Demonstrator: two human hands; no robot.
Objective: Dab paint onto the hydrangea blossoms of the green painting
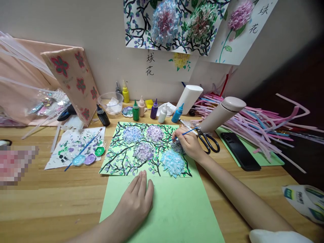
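Observation:
A painting (157, 165) of dark branches with small leaves lies on the table, bearing several raised flowers in blue, purple and turquoise. My right hand (188, 143) grips a paintbrush (188, 132) with a blue handle over the painting's right side; its tip is hidden by my fingers. Beneath that hand a dark flower (177, 147) is partly covered. My left hand (139, 195) lies flat, fingers stretched out, on the green sheet (182, 206), with its fingertips at the painting's lower edge. The turquoise flower (173, 163) sits between the two hands.
Paint bottles (136, 110) stand behind the painting. To the left, a stained tissue (65, 145) carries another brush (84, 148) and small paint caps (89, 159). Scissors (209, 141), a tumbler (221, 113), a phone (240, 151) and pipe cleaners (260, 125) lie to the right.

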